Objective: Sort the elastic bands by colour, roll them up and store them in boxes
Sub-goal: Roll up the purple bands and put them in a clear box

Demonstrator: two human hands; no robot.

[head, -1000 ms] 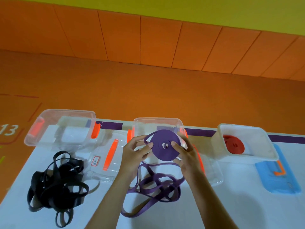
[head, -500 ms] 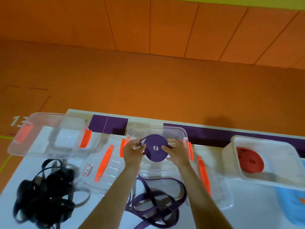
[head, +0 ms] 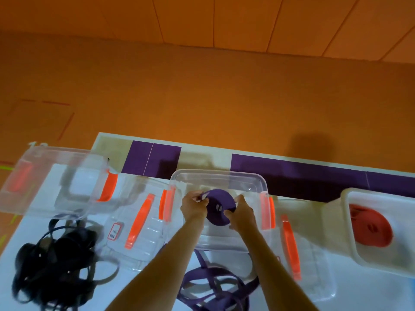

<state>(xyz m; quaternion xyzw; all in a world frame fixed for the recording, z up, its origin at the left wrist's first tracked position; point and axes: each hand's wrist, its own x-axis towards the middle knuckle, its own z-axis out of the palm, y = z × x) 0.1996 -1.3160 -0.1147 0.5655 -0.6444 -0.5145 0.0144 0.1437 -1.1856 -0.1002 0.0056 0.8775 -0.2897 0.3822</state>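
Purple roll (head: 219, 206) inside middle clear box (head: 217, 176), flat face turned up toward camera, winding axis near vertical. Left hand (head: 194, 206) pinches roll's loose end at upper-left edge; right hand (head: 241, 213) grips right edge. Roll possibly resting on box floor, hard to tell. Loose purple band (head: 213, 281) lies tangled outside box, nearer person.

An orange panelled wall (head: 202, 19) fills the top of the frame above a matching orange floor (head: 202, 97), while a white desk (head: 139, 286) edged by a purple strip (head: 314, 176) spans the bottom.
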